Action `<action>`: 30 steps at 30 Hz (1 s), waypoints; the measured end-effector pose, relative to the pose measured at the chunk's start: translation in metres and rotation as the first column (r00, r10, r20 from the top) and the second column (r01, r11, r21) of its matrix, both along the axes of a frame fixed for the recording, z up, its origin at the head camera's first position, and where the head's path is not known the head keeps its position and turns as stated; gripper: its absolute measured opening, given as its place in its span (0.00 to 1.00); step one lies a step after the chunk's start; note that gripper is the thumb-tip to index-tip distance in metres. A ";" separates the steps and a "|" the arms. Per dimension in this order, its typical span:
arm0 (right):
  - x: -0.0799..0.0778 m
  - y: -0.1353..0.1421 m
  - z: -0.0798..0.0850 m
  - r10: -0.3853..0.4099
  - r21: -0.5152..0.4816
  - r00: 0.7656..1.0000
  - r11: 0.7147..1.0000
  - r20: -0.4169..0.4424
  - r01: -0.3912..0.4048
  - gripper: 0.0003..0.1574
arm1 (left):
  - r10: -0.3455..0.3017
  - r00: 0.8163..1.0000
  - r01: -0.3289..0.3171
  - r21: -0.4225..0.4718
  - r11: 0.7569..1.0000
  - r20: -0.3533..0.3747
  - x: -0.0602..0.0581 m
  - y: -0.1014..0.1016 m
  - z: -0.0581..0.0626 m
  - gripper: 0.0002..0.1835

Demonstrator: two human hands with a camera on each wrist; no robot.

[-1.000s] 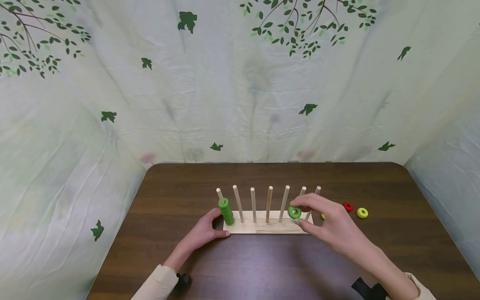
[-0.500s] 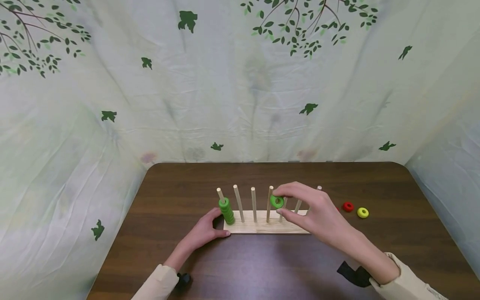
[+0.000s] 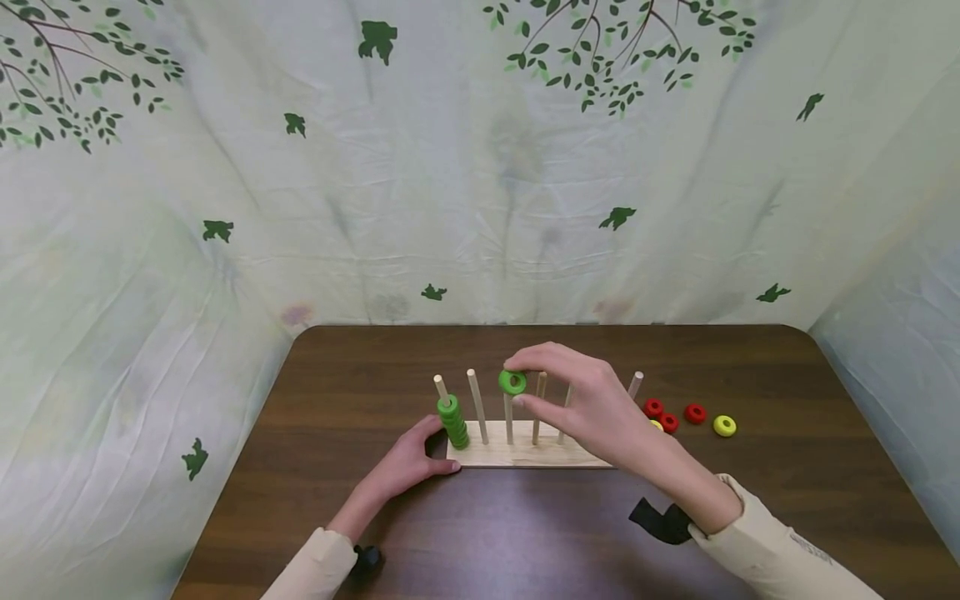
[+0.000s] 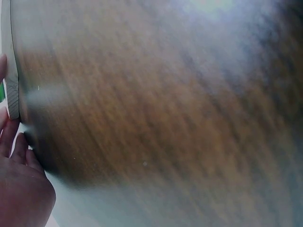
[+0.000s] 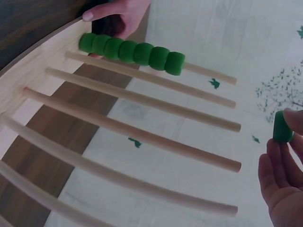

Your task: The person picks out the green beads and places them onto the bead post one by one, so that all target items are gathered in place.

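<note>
A pale wooden peg board [image 3: 540,455] with a row of upright dowels stands on the table. Several green rings [image 3: 453,427] are stacked on its leftmost dowel, whose tip shows above them. My left hand [image 3: 407,461] holds the board's left end, thumb at the front corner and fingers behind. Between thumb and fingertips my right hand [image 3: 592,404] pinches one green ring [image 5: 282,128]. In the right wrist view, this ring is apart from the dowels, out beyond their tips. The left wrist view shows only the board's end [image 4: 13,99] and part of the left hand.
Right of the board lie several loose red rings [image 3: 695,413] and a yellow ring [image 3: 724,426]; another yellow one is partly hidden by the right hand. The dark wooden table [image 3: 360,375] ends at a pale printed curtain [image 3: 480,183].
My right hand has carried the green ring leftward and up along the row of dowels, uncovering more red rings at the right. The left hand keeps its place on the board.
</note>
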State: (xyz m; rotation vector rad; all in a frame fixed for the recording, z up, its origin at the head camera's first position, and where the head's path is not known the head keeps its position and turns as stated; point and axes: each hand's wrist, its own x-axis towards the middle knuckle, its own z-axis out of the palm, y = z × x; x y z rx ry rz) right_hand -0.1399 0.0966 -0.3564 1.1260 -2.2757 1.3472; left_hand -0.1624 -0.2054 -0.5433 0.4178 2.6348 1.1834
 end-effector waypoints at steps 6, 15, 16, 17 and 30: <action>-0.008 -0.016 0.002 0.020 -0.024 1.000 1.000 -0.006 -0.020 0.24 | 0.000 1.000 0.000 0.017 1.000 0.000 -0.001 0.000 0.000 0.34; -0.015 -0.038 0.002 0.036 -0.028 0.999 0.999 0.014 -0.035 0.25 | -0.003 1.000 0.003 0.018 1.000 -0.008 -0.001 -0.001 -0.001 0.35; -0.016 -0.040 0.002 0.036 -0.024 0.999 0.999 0.016 -0.036 0.24 | -0.003 1.000 0.003 0.017 1.000 -0.006 -0.001 -0.001 -0.001 0.35; -0.016 -0.042 0.001 0.037 -0.020 0.999 0.999 0.018 -0.037 0.24 | -0.001 1.000 0.001 0.015 1.000 -0.004 -0.001 -0.001 -0.001 0.35; -0.030 -0.062 0.007 0.043 0.115 0.997 0.992 0.066 -0.050 0.22 | 0.006 1.000 -0.007 0.033 0.999 0.022 0.001 -0.001 0.001 0.35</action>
